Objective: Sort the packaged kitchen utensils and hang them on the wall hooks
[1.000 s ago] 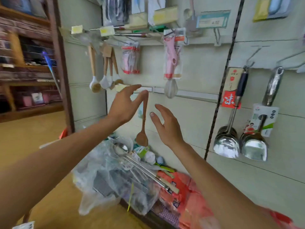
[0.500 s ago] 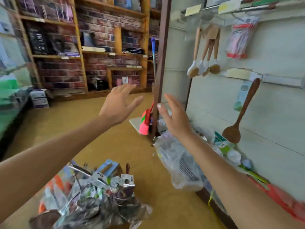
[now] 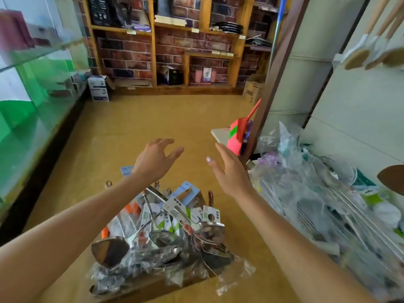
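While both hands hang in the air over the floor (image 3: 131, 127), neither carries anything. The left hand (image 3: 156, 159) shows a wide grip with fingers spread and loosely bent, and the right hand (image 3: 231, 171) a wide grip with fingers nearly straight, palm turned toward the left. The packaged kitchen utensils (image 3: 166, 232) lie in a loose heap on the floor directly beneath the forearms, apart from both hands. They are steel ladles and skimmers in clear film, each with a card tag (image 3: 211, 216) whose punched hole appears meant for a hook. Heaped in the open like this, the stock can be looked over and picked by type, which suits the sorting. A second heap of clear-bagged goods (image 3: 317, 204) lies against the foot of the wall panel (image 3: 360, 110) to the right, near where it would be hung. Wooden spoons (image 3: 369, 51) already hang high on that panel, though their hooks lie outside the view. Judged from the empty, spread hands above the heap, the step in hand is selecting an item. Tangled film and crossed handles may cause several pieces to lift together.
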### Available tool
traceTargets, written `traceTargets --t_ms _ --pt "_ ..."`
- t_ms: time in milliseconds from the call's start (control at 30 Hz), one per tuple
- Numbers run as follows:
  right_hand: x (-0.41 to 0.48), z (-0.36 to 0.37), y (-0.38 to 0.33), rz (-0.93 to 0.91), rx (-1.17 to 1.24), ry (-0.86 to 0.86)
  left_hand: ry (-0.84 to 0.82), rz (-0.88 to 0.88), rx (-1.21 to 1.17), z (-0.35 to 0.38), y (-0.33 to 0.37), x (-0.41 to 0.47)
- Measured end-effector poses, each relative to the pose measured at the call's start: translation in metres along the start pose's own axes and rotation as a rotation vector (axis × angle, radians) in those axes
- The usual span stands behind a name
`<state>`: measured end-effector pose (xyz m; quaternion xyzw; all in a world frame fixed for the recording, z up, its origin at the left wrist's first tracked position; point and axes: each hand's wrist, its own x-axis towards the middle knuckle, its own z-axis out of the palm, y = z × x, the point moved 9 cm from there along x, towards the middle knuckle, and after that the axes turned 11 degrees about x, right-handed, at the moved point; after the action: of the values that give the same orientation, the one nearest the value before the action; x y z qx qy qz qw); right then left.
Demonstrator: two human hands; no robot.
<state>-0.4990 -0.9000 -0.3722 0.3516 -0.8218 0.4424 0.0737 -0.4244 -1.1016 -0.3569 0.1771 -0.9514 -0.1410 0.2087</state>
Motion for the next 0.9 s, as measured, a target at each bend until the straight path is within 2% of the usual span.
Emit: traceTargets --t_ms 200,467,667,800,900 --pt "-0.011 0.068 0.035 0.063 0.032 -0.142 -0.094 -0.137 -0.031 0.069 -0.057 -0.020" --pt "-0.028 0.132 0.077 0.194 0.075 -0.291 -0.221 -0.341 0.043 0.120 -0.104 -0.041" --pt "-0.045 0.175 0.107 0.317 0.071 -0.497 -0.417 -0.736 -0.430 0.174 -0.136 -0.070" --pt "-0.054 0.195 0.120 0.387 0.071 -0.581 -0.504 -0.881 -0.583 0.192 -0.135 -0.077" --pt "-0.056 0.205 0.125 0.405 0.060 -0.603 -0.520 -0.917 -0.640 0.196 -0.135 -0.075"
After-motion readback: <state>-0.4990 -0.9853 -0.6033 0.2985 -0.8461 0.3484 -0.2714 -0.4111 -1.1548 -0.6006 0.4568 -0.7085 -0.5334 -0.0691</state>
